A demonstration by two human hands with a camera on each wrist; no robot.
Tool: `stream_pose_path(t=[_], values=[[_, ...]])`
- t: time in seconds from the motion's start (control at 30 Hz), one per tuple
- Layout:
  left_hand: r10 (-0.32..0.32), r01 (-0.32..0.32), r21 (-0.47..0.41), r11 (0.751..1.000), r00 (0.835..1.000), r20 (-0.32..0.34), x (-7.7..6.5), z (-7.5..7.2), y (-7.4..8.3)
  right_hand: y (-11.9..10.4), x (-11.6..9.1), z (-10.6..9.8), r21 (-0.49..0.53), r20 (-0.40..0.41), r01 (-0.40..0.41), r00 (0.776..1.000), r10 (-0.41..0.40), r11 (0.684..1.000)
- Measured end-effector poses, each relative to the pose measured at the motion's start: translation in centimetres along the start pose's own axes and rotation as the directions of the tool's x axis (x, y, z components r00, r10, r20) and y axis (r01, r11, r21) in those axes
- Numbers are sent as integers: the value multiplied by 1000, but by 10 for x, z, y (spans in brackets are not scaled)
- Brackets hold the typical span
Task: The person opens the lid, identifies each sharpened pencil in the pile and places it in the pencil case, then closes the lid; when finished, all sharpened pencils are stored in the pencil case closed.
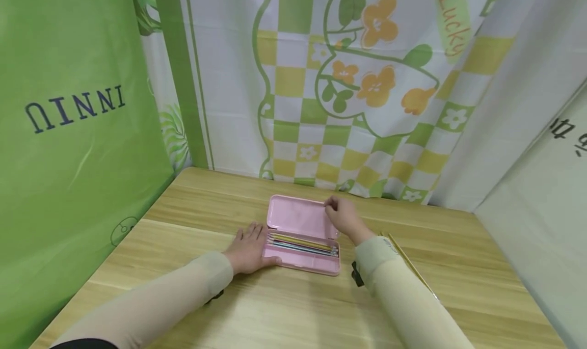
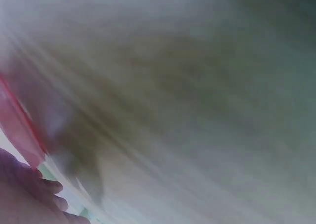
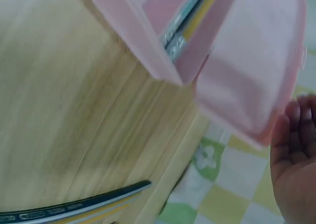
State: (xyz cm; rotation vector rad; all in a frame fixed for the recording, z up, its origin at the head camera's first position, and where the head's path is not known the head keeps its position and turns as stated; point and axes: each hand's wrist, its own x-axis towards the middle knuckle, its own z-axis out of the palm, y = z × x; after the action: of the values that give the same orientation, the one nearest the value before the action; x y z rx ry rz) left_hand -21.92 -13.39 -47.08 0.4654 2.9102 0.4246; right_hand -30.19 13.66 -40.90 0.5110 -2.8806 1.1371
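Note:
A pink pencil case (image 1: 302, 264) lies unfolded on the table, with several pencils (image 1: 302, 244) in its lower tray. Its lid (image 1: 298, 217) leans back toward the curtain. My left hand (image 1: 247, 249) rests at the case's left end, fingers spread and thumb along the front edge. In the left wrist view, the fingers of that hand (image 2: 34, 197) show beside a pink edge. My right hand (image 1: 345, 217) holds the lid's far right corner with bent fingers. The right wrist view has this hand (image 3: 298, 165) at the lid's outer edge, its thumb hidden.
More pencils (image 1: 412, 267) lie on the wooden table (image 1: 192, 206), partly behind my right sleeve. A patterned curtain (image 1: 298, 104) hangs along the table's back edge. Green cloth (image 1: 82, 176) hangs at the left and a pale sheet (image 1: 541, 201) at the right.

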Motion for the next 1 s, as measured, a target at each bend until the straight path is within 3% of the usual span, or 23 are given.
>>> stream_pose_path(t=[0.1, 0.2, 0.33, 0.4, 0.47, 0.6, 0.67, 0.87, 1.0], values=[[10, -10, -2, 1000, 1000, -11, 3, -3, 2, 10, -3, -9, 24, -103, -29, 994, 31, 999], [22, -24, -29, 999, 999, -44, 10, -9, 5, 18, -7, -16, 2, -146, -74, 987, 74, 997], [-14, -14, -210, 978, 991, -133, 25, -23, 5, 25, -11, -18, 1, -124, -164, 979, 163, 986], [-53, -4, -343, 939, 986, -159, 34, -30, 6, 27, -13, -17, 72, -76, -211, 973, 217, 975], [-87, -1, -474, 881, 983, -164, 41, -38, 8, 28, -13, -15, 172, -15, -263, 963, 270, 949], [-154, 46, -641, 766, 982, -113, 49, -49, 14, 29, -12, -13, 340, 76, -322, 946, 316, 883], [-190, 67, -687, 723, 976, -104, 49, -53, 17, 29, -11, -13, 343, 81, -312, 950, 303, 886], [-238, 39, -742, 669, 957, -164, 49, -58, 22, 25, -12, -17, 238, 51, -241, 970, 236, 941], [-278, -4, -789, 614, 935, -222, 41, -57, 24, 27, -19, -24, 259, 70, -133, 990, 119, 957]])
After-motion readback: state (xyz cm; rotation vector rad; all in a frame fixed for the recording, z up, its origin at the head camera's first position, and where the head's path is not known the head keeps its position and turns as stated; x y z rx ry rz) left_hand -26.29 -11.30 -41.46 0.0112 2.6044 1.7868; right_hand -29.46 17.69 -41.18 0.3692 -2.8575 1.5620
